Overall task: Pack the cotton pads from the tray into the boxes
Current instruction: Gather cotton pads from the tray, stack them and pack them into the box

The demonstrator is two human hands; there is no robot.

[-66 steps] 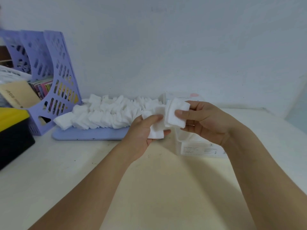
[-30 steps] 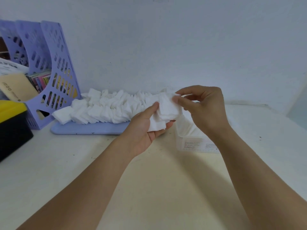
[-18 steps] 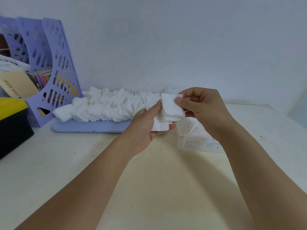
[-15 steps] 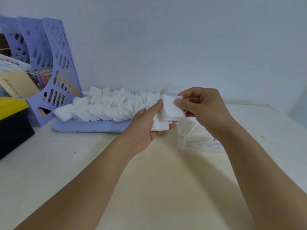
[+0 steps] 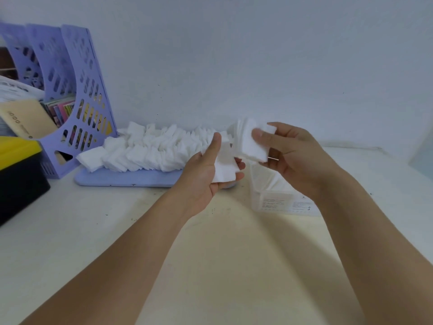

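Cotton pads, white and square, lay heaped (image 5: 150,151) along a flat lilac plastic tray (image 5: 126,179). Beside it, a clear plastic box (image 5: 276,195) stood half hidden behind the right hand (image 5: 290,158), which pinched 1 stack of pads (image 5: 249,143) above it. The left hand (image 5: 206,174) gripped another stack (image 5: 223,166), its count unclear.

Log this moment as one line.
left hand: holds pad stack | right hand: pinches pads | box: below right hand | tray: pads remain
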